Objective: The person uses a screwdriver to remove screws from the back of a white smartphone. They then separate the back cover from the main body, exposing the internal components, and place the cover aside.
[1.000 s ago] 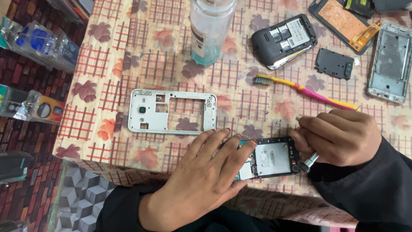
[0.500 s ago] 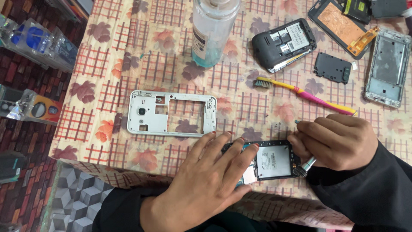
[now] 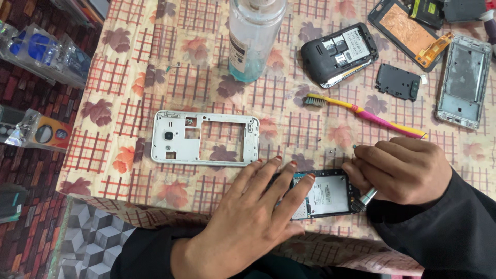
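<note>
An opened black phone (image 3: 326,195) lies face down near the table's front edge, its circuit board and metal shield showing. My left hand (image 3: 253,217) rests flat on its left part, fingers spread, pinning it down. My right hand (image 3: 400,168) is closed around a thin metal-handled screwdriver (image 3: 368,197) whose tip sits at the phone's right edge. A white plastic phone middle frame (image 3: 204,138) lies just beyond my left hand.
A clear bottle of blue liquid (image 3: 253,39) stands at the back. A pink and yellow toothbrush (image 3: 364,114), a second black phone (image 3: 338,54), a small black cover (image 3: 398,82), a silver frame (image 3: 462,82) and a screen panel (image 3: 408,31) lie at right. Packaged goods (image 3: 36,51) sit left.
The view has shifted slightly. Both hands stay on the phone, with the right hand making small movements at the phone's right edge.
</note>
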